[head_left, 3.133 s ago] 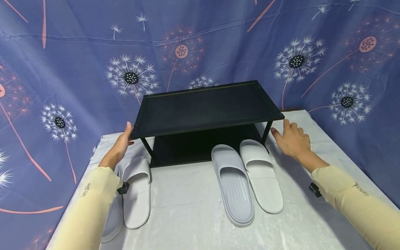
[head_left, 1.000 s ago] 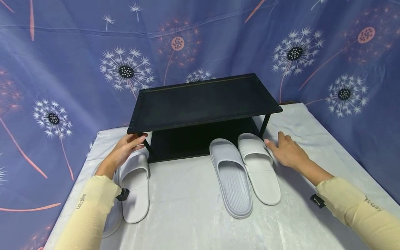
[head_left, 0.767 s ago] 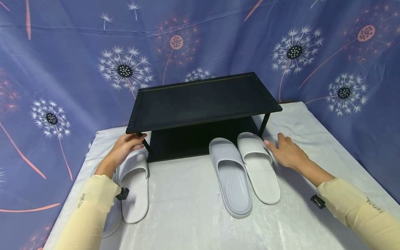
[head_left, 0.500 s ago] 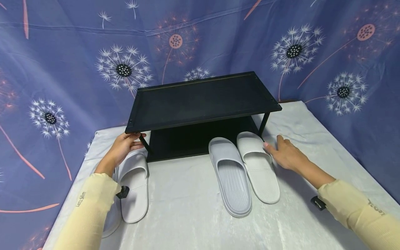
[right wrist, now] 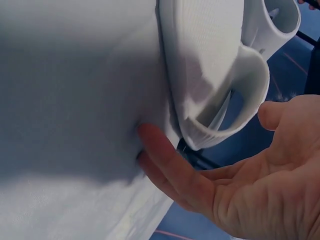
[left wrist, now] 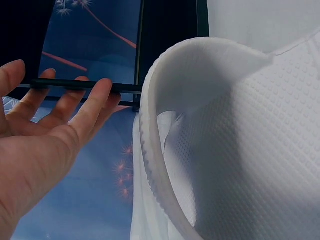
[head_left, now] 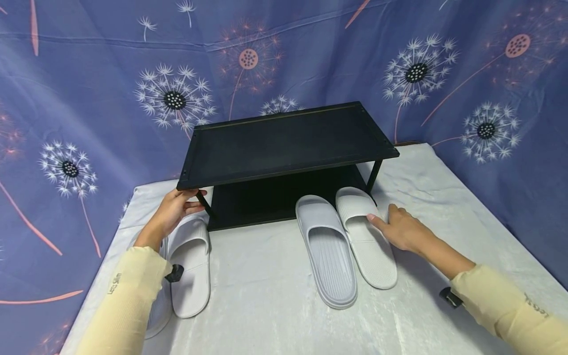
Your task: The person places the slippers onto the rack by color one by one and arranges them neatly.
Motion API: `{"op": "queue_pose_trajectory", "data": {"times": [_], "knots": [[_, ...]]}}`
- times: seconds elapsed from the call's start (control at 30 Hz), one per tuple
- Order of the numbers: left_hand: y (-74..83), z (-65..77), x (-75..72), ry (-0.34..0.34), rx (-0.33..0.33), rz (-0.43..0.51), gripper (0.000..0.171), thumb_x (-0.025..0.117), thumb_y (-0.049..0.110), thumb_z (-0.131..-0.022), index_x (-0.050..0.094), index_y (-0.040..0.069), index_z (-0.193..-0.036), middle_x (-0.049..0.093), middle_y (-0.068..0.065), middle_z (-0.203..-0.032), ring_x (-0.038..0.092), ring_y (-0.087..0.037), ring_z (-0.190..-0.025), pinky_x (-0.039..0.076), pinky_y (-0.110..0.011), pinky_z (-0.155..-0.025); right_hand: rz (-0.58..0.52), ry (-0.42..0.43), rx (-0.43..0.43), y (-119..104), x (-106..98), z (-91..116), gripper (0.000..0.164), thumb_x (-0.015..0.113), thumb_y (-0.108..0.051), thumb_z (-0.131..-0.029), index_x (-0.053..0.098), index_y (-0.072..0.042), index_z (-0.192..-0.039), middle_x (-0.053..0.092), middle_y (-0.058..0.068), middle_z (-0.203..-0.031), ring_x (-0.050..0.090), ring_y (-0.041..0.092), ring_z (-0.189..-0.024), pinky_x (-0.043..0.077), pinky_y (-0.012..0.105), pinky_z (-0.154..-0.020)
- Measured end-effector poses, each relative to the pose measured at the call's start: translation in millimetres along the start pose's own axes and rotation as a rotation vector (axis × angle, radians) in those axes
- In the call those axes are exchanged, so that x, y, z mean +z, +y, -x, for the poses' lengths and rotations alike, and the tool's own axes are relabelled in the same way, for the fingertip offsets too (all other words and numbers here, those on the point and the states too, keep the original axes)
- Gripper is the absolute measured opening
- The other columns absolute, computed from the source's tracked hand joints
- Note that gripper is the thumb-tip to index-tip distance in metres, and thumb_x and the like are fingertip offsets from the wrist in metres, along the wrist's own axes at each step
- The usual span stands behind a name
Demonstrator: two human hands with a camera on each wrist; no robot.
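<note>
In the head view a black two-tier shoe rack (head_left: 284, 143) stands at the back of the white-covered table. My left hand (head_left: 170, 213) is under its front left corner, fingers loosely extended at the thin front leg (left wrist: 127, 89); the left wrist view shows the leg passing between the fingers. My right hand (head_left: 406, 229) is beside a white slipper (head_left: 377, 261), with the thumb over the opening by its strap and the relaxed fingers along its outer side. The strap stands between thumb and fingers in the right wrist view. A grey slipper (head_left: 333, 261) lies left of the white one.
Another white slipper (head_left: 192, 286) lies under my left wrist. Beside it a second grey slipper (head_left: 159, 310) is partly hidden by the left sleeve. A blue curtain (head_left: 310, 54) with dandelion prints hangs close behind the rack and along both sides of the table.
Since the earliest frame, my left hand has shifted from the shelf's corner edge to beneath it. My right hand has left the rack's right side and come down to the white slipper.
</note>
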State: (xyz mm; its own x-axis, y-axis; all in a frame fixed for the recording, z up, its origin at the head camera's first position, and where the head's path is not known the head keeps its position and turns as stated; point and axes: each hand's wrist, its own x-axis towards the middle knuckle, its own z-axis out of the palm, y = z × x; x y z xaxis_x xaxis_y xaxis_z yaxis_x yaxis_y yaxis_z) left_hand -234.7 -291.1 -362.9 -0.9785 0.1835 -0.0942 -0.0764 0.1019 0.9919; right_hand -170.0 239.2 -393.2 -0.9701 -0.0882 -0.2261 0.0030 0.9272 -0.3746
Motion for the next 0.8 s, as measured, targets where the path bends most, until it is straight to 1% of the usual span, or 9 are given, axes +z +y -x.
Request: {"op": "queue_pose_trajectory", "data": {"times": [0.1,0.23,0.4,0.53,0.67,0.8], "knots": [[-0.1,0.4,-0.3,-0.001,0.001,-0.002,0.017,0.053,0.029,-0.101,0.054,0.023,-0.117,0.054,-0.009,-0.119,0.065,-0.022,-0.098,0.052,-0.034,-0.092,0.004,-0.023,0.01,-4,3,5,0.101,0.025,-0.072,-0.093,0.029,0.022,-0.13,0.038,0.045,-0.123,0.044,0.061,-0.111,0.04,0.067,-0.084],[-0.7,0.2,-0.8,-0.002,0.004,-0.008,0.017,0.052,0.029,-0.101,0.054,0.023,-0.116,0.055,-0.007,-0.117,0.065,-0.022,-0.097,0.053,-0.034,-0.092,0.014,-0.029,0.02,-9,7,10,0.102,0.027,-0.073,-0.092,0.027,0.022,-0.13,0.038,0.045,-0.123,0.046,0.06,-0.109,0.042,0.065,-0.082],[-1.5,-0.1,-0.8,-0.006,0.011,-0.01,0.016,0.052,0.028,-0.101,0.054,0.024,-0.116,0.056,-0.006,-0.115,0.065,-0.021,-0.096,0.053,-0.033,-0.091,0.021,-0.025,0.026,-12,10,15,0.099,0.031,-0.07,-0.093,0.031,0.023,-0.127,0.041,0.043,-0.12,0.049,0.059,-0.106,0.043,0.064,-0.08],[-2.0,-0.1,-0.8,-0.011,0.016,-0.003,0.017,0.053,0.029,-0.101,0.054,0.024,-0.116,0.056,-0.006,-0.116,0.065,-0.022,-0.096,0.053,-0.033,-0.09,0.032,-0.036,0.033,-15,13,19,0.102,0.031,-0.071,-0.092,0.03,0.025,-0.127,0.041,0.045,-0.119,0.048,0.06,-0.106,0.043,0.064,-0.081],[-2.4,-0.2,-0.8,-0.014,0.021,0.0,0.017,0.052,0.028,-0.101,0.054,0.025,-0.117,0.057,-0.005,-0.115,0.065,-0.022,-0.096,0.054,-0.033,-0.09,0.043,-0.024,0.027,-19,17,23,0.104,0.034,-0.071,-0.092,0.029,0.026,-0.127,0.041,0.045,-0.118,0.049,0.059,-0.106,0.044,0.064,-0.081],[-2.5,-0.1,-1.0,-0.017,0.021,0.009,0.016,0.051,0.028,-0.101,0.054,0.026,-0.117,0.057,-0.004,-0.115,0.065,-0.021,-0.095,0.054,-0.032,-0.089,0.054,0.016,0.015,-23,23,26,0.101,0.039,-0.07,-0.091,0.032,0.025,-0.124,0.045,0.043,-0.113,0.052,0.057,-0.102,0.046,0.062,-0.077]]}}
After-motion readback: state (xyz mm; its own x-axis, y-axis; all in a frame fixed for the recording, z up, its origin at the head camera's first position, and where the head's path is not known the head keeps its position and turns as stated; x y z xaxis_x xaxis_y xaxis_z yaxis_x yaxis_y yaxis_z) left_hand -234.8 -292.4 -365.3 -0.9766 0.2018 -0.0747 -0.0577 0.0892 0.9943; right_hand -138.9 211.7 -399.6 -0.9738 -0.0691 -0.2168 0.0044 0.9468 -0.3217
